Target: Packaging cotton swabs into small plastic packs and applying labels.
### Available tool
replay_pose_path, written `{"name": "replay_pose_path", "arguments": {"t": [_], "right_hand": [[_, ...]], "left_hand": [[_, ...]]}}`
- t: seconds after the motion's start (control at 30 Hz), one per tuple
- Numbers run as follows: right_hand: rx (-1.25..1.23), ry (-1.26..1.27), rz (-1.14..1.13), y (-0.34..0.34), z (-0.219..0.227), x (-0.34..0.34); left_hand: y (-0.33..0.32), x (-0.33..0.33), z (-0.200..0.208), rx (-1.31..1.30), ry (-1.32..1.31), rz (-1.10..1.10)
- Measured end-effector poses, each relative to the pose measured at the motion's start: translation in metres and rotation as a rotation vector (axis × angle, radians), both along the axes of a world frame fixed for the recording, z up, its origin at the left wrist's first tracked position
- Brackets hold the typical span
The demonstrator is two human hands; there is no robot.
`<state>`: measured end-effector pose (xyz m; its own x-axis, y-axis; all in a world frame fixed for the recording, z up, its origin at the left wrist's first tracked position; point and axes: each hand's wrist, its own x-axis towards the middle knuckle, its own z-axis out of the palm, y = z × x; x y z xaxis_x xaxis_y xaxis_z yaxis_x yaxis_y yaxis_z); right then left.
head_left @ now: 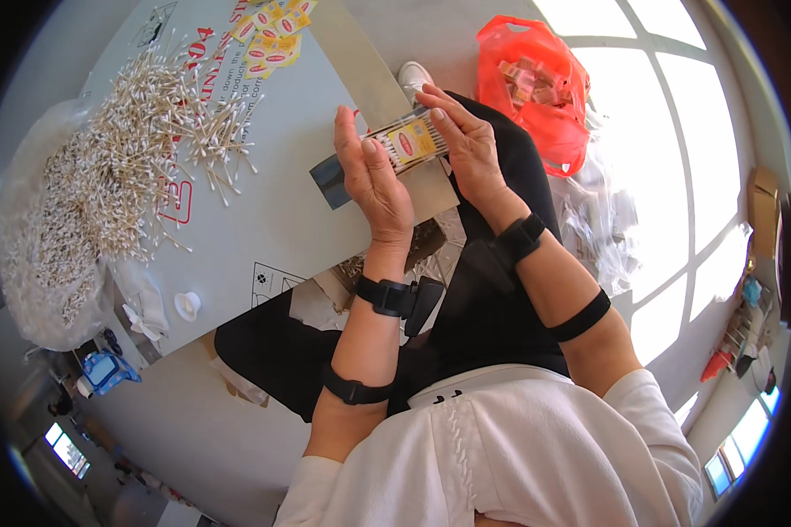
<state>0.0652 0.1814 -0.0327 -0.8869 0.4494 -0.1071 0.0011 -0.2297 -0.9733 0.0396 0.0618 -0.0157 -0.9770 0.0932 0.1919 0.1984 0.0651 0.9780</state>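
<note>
A row of cotton swabs with a yellow label (410, 142) sits between my two hands, over the table's near right edge. My left hand (378, 180) stands at its left end, palm turned inward and fingers straight. My right hand (470, 145) presses against the right end with its fingers stretched out. Both hands hold the pack from its two ends. Beneath my left hand a dark grey flat piece (331, 183) sticks out to the left. Whether a clear bag wraps the swabs, I cannot tell.
Loose cotton swabs (132, 132) spill from a clear plastic bag (26, 255) across the table's left. Yellow labels (275, 39) lie at the far edge. A small white round piece (186, 305) is near the front corner. On the right stands a red bag (536, 88) holding packs.
</note>
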Motion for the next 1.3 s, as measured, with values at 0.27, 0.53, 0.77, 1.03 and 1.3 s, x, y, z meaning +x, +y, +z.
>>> {"name": "replay_pose_path", "arguments": {"t": [0.27,0.53,0.77,1.03,1.3], "right_hand": [[-0.045,0.043,-0.012,-0.005,-0.002,-0.001],[0.483,0.003,-0.172,-0.003,0.012,0.004],[0.748,0.106,0.143,-0.058,0.056,-0.012],[0.761,0.13,0.454,-0.109,0.036,-0.022],[0.955,0.258,0.461,-0.119,0.038,-0.027]], "left_hand": [[0.017,0.001,0.002,0.134,-0.069,-0.036],[-0.06,-0.021,-0.006,-0.158,0.13,0.194],[-0.171,-0.064,0.0,-0.832,0.164,0.613],[-0.183,-0.056,0.008,-1.185,-0.137,0.439],[-0.162,-0.017,0.019,-0.984,0.157,0.138]]}}
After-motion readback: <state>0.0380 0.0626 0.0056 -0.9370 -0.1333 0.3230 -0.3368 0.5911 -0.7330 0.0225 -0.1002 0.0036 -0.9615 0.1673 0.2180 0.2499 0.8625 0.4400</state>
